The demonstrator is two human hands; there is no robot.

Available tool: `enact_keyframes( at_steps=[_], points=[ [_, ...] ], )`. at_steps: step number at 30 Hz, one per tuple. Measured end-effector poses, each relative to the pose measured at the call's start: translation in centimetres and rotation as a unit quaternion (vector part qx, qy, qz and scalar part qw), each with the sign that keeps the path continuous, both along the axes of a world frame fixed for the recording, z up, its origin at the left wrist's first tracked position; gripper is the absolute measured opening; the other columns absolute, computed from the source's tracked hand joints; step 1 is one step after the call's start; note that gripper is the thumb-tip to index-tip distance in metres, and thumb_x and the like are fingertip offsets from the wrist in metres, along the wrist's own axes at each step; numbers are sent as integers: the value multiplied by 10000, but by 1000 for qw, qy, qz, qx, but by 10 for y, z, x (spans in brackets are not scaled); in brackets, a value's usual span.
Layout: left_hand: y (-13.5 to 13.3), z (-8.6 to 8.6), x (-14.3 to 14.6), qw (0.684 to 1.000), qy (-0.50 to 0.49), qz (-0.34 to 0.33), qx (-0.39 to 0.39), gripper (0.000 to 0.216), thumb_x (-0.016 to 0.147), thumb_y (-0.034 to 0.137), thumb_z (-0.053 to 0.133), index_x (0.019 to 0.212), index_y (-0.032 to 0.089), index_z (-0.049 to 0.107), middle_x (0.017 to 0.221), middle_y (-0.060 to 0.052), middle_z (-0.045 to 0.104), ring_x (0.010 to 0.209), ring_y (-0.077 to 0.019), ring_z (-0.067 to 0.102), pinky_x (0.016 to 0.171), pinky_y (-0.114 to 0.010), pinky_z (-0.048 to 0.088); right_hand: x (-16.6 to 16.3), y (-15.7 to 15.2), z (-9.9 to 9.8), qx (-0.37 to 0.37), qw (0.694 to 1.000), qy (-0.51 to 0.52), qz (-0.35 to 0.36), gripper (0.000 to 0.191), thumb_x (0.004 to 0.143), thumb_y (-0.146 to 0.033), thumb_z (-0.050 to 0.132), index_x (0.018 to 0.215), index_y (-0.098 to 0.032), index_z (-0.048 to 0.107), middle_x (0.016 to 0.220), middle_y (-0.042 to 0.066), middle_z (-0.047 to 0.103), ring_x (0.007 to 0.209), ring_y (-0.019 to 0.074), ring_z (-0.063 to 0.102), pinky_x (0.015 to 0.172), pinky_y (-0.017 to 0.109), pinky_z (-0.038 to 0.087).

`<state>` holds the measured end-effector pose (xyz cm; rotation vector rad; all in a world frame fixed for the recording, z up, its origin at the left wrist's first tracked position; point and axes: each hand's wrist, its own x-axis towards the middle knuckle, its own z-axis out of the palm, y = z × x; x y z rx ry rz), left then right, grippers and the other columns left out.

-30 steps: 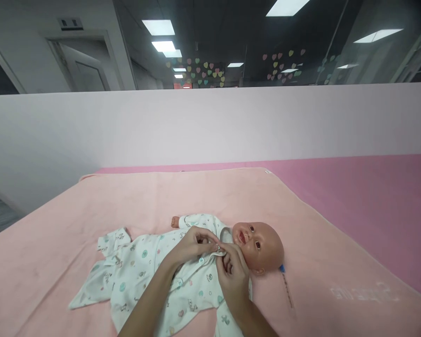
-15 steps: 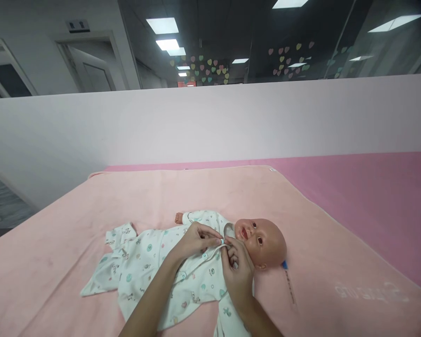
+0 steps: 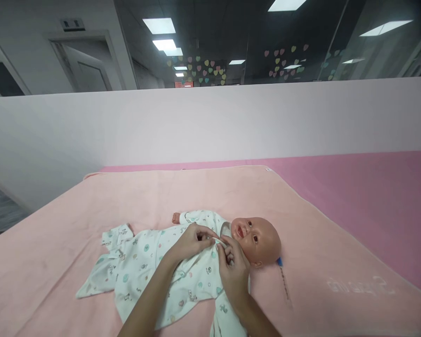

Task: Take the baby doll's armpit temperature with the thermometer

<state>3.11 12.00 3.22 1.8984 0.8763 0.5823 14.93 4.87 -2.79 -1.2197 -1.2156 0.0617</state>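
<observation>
A baby doll [image 3: 266, 241] lies on its back, head to the right, dressed in a white printed romper [image 3: 143, 260]. Near the neck, my left hand [image 3: 196, 241] pinches the front edge of the romper between thumb and fingers. Close against it, my right hand [image 3: 234, 267] grips the same edge from the other side, fingers curled. The fastening between my fingertips is mostly hidden. One doll hand [image 3: 176, 218] sticks out of the far sleeve. The near sleeve [image 3: 226, 316] runs down under my right wrist.
Beneath the doll is a peach blanket [image 3: 133, 194] with a pale printed word at the right. A pink mat [image 3: 365, 196] shows past its edge. Behind stands a low white wall [image 3: 210, 121] with dark glass above. A small blue tag [image 3: 279, 262] lies by the doll's head.
The view has shifted slightly, so everything sits a little further left. Both hands stay at the neckline; the romper's front edge is now folded up between them, covering the lower snaps seen before.
</observation>
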Motion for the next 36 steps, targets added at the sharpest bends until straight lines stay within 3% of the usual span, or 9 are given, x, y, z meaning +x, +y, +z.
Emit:
enact_keyframes(
  at_steps=[6,12,17,21,24,26,29,31,36],
  points=[
    [-1,2,-1,1000,11,-26,9,217,784,321,525,814,145,650,574,31,438,537,-80,322,512,-211,255,-1,-1,2,-11,999,39,4,103,845,-216,485,872,-159,565,564,-22,528,438,80,438,443,195,409],
    [-5,7,0,999,-14,-39,1,189,802,318,508,808,159,609,672,24,498,584,-85,355,553,-209,286,1,-2,5,24,1000,1,20,141,840,-158,457,828,-167,596,769,52,639,620,114,566,535,205,455],
    [-7,6,-2,995,-80,-39,-48,186,771,281,563,914,161,563,785,-3,567,619,-86,425,595,-214,349,1,-3,7,27,999,-17,36,172,830,-147,450,898,-161,608,823,72,641,557,102,547,492,207,455],
    [-13,4,-10,995,-86,-40,-38,349,744,267,607,1077,191,531,905,-30,599,714,-113,498,673,-246,410,1,-2,7,22,999,-41,5,189,833,-148,436,925,-156,600,888,97,637,529,99,540,475,220,456],
    [-27,-1,-20,996,-87,-1,4,517,718,267,640,1204,234,468,1111,-59,565,996,-175,512,870,-308,411,1,0,8,49,993,-109,-17,235,829,-95,413,974,-153,588,925,99,644,697,137,611,576,231,485],
    [-37,-6,-28,994,-87,63,33,530,729,278,630,1227,255,450,1169,-59,545,1091,-189,487,938,-329,391,-2,0,10,73,982,-175,18,260,822,-59,397,974,-153,586,893,81,655,788,147,622,632,225,481],
    [-50,-15,-41,976,-69,189,78,343,778,318,573,1112,244,547,1089,-51,595,1005,-189,547,871,-325,441,-9,1,13,72,962,-247,92,251,818,-62,387,905,-165,598,772,43,649,691,126,617,562,209,441],
    [-55,-20,-47,964,-48,239,104,243,803,337,539,1005,223,608,980,-46,633,897,-181,580,797,-315,463,-15,1,14,49,958,-268,90,218,819,-93,401,838,-175,602,709,24,627,594,112,590,509,215,399],
    [-60,-21,-49,964,-2,223,148,222,831,326,501,969,225,642,888,-44,632,802,-159,562,707,-283,452,-19,0,11,12,962,-270,28,161,821,-156,430,820,-180,589,820,35,628,604,106,575,494,216,355]
  ],
)
